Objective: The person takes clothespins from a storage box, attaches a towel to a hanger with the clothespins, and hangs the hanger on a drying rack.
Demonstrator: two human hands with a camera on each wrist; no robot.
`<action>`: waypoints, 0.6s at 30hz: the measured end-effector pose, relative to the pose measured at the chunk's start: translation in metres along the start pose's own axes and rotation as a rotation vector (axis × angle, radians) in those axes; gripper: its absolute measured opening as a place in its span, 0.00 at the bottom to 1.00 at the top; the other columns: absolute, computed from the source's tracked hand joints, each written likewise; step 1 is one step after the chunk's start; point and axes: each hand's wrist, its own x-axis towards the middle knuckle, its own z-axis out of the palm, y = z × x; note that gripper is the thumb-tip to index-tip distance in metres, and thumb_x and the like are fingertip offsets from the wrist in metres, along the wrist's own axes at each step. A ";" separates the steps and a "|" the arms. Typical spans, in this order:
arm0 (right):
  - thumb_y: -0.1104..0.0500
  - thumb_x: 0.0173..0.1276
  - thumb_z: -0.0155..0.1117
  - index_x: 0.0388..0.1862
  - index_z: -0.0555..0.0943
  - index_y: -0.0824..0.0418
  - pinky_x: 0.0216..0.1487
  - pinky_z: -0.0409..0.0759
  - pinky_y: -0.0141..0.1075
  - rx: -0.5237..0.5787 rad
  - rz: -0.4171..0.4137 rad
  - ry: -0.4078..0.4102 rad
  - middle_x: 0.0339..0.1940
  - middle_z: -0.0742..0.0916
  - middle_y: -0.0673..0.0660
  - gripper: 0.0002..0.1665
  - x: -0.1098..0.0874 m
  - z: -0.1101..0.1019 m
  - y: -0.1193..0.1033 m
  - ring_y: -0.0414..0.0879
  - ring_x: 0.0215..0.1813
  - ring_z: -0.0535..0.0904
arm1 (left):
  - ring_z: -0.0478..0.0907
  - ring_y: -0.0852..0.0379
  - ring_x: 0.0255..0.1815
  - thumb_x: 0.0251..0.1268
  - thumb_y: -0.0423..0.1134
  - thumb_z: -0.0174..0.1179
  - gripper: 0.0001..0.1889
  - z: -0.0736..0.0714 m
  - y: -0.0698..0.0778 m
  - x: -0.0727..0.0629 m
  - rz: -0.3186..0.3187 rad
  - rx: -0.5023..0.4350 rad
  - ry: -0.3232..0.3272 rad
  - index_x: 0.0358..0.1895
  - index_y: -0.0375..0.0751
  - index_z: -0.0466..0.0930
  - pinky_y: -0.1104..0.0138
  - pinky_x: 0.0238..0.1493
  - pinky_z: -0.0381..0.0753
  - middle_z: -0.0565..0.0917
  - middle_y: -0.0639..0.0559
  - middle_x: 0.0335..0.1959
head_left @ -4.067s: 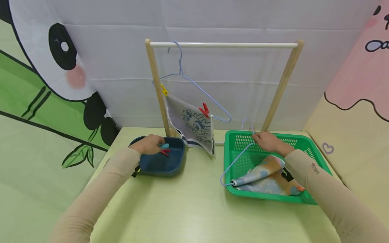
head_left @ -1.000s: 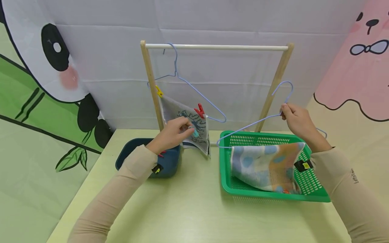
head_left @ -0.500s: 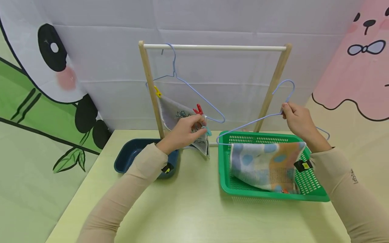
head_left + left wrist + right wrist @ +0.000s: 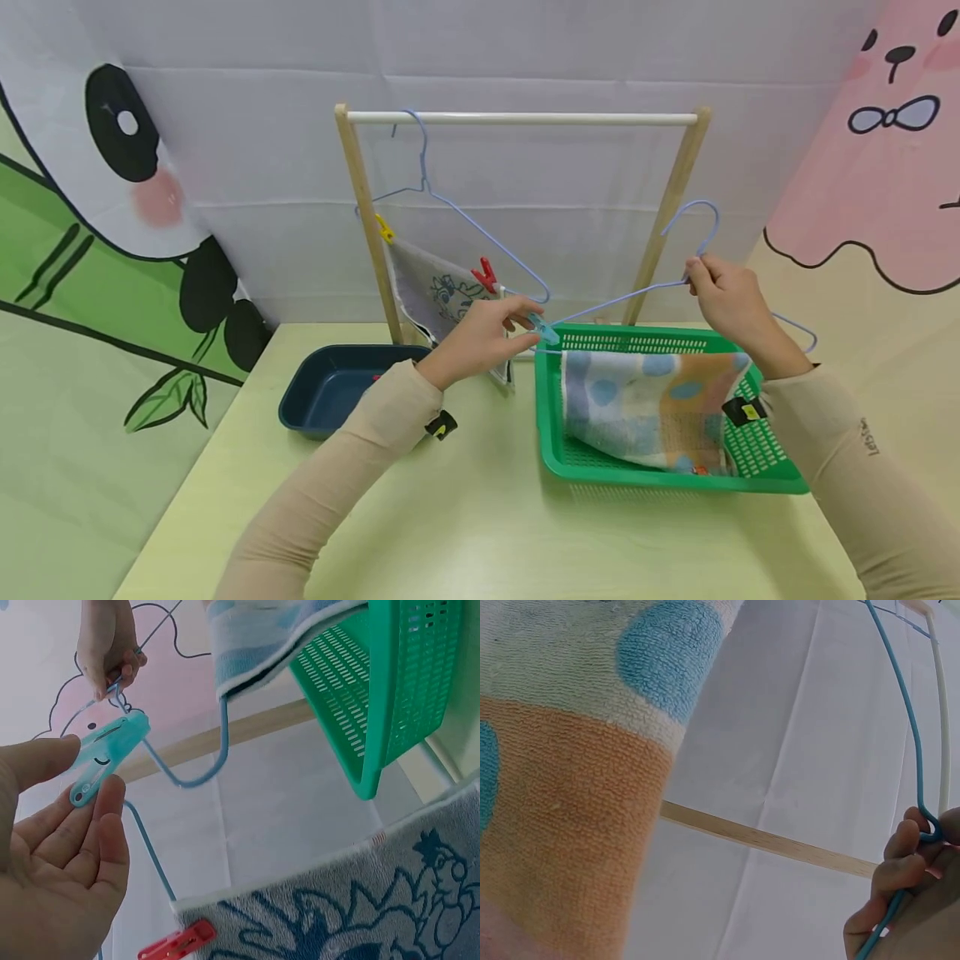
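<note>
My left hand (image 4: 483,337) pinches a light-blue clothespin (image 4: 543,329) between thumb and fingers, close by the left end of a blue wire hanger (image 4: 622,297). In the left wrist view the clothespin (image 4: 112,754) points toward that hanger. My right hand (image 4: 738,308) grips the hanger at its neck, below the hook. A spotted towel (image 4: 645,404), blue, white and orange, is draped over the hanger's lower bar and hangs into the green basket (image 4: 551,442). The right wrist view shows the towel (image 4: 577,772) close up and fingers curled round the wire.
Behind stands a rack with a white rod (image 4: 525,119) and wooden posts. A second blue hanger (image 4: 480,229) hangs there, with a grey towel (image 4: 420,275) held by a yellow clothespin (image 4: 385,228) and a red one (image 4: 485,275). A dark blue bin (image 4: 315,392) sits at the left.
The left hand has taken the clothespin from the bin and moved right to the hanger's end. The right hand has raised the hanger, and the towel now hangs spread from it.
</note>
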 end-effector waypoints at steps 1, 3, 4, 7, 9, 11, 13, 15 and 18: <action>0.45 0.77 0.37 0.30 0.75 0.64 0.22 0.63 0.38 -0.001 -0.003 0.003 0.28 0.79 0.60 0.28 0.000 0.000 0.000 0.49 0.20 0.64 | 0.78 0.61 0.44 0.64 0.38 0.61 0.19 0.002 0.001 0.001 0.002 0.010 -0.003 0.58 0.41 0.76 0.61 0.48 0.76 0.82 0.53 0.47; 0.46 0.77 0.38 0.30 0.75 0.64 0.22 0.63 0.37 -0.003 -0.007 0.016 0.27 0.79 0.59 0.28 0.000 0.001 0.000 0.49 0.21 0.65 | 0.78 0.62 0.44 0.64 0.38 0.62 0.19 0.006 0.002 0.002 0.009 0.039 -0.008 0.57 0.41 0.76 0.63 0.47 0.76 0.82 0.52 0.47; 0.46 0.77 0.39 0.30 0.75 0.64 0.22 0.63 0.37 -0.003 -0.008 0.024 0.27 0.79 0.59 0.27 -0.001 0.001 0.000 0.49 0.21 0.66 | 0.79 0.62 0.44 0.64 0.38 0.62 0.19 0.008 0.002 0.003 0.013 0.053 -0.012 0.57 0.41 0.76 0.63 0.47 0.76 0.82 0.52 0.48; 0.47 0.77 0.40 0.29 0.76 0.64 0.23 0.64 0.36 -0.007 -0.013 0.046 0.26 0.79 0.59 0.27 -0.001 0.003 -0.001 0.49 0.22 0.67 | 0.79 0.62 0.42 0.63 0.38 0.62 0.18 0.012 0.004 0.004 0.016 0.091 -0.016 0.56 0.40 0.77 0.65 0.46 0.77 0.82 0.51 0.48; 0.47 0.77 0.40 0.29 0.76 0.64 0.23 0.65 0.36 -0.011 -0.022 0.055 0.26 0.79 0.59 0.27 -0.001 0.003 -0.002 0.49 0.23 0.68 | 0.80 0.62 0.41 0.63 0.38 0.63 0.17 0.014 0.006 0.004 0.019 0.114 -0.017 0.55 0.41 0.78 0.67 0.44 0.77 0.83 0.51 0.46; 0.48 0.77 0.40 0.30 0.77 0.64 0.23 0.65 0.36 -0.014 -0.032 0.059 0.25 0.79 0.58 0.27 -0.002 0.004 -0.003 0.48 0.22 0.68 | 0.80 0.62 0.39 0.62 0.39 0.64 0.16 0.017 0.007 0.005 0.024 0.139 -0.020 0.53 0.41 0.79 0.68 0.40 0.77 0.84 0.52 0.44; 0.48 0.77 0.41 0.30 0.77 0.65 0.22 0.65 0.35 -0.013 -0.040 0.058 0.25 0.79 0.58 0.26 -0.003 0.004 -0.004 0.48 0.21 0.68 | 0.80 0.63 0.37 0.62 0.40 0.64 0.15 0.020 0.008 0.006 0.029 0.166 -0.026 0.52 0.42 0.80 0.70 0.37 0.77 0.84 0.54 0.42; 0.49 0.77 0.41 0.30 0.78 0.65 0.22 0.65 0.35 -0.013 -0.050 0.057 0.24 0.79 0.58 0.26 -0.004 0.004 -0.006 0.47 0.21 0.68 | 0.80 0.63 0.36 0.61 0.40 0.64 0.15 0.022 0.009 0.007 0.030 0.193 -0.033 0.50 0.43 0.81 0.71 0.36 0.76 0.85 0.55 0.40; 0.50 0.78 0.41 0.30 0.77 0.65 0.22 0.65 0.35 -0.012 -0.062 0.042 0.24 0.79 0.58 0.25 -0.006 0.004 -0.007 0.47 0.20 0.67 | 0.81 0.62 0.36 0.61 0.41 0.65 0.14 0.026 0.010 0.009 0.027 0.225 -0.043 0.49 0.43 0.82 0.72 0.35 0.77 0.85 0.54 0.40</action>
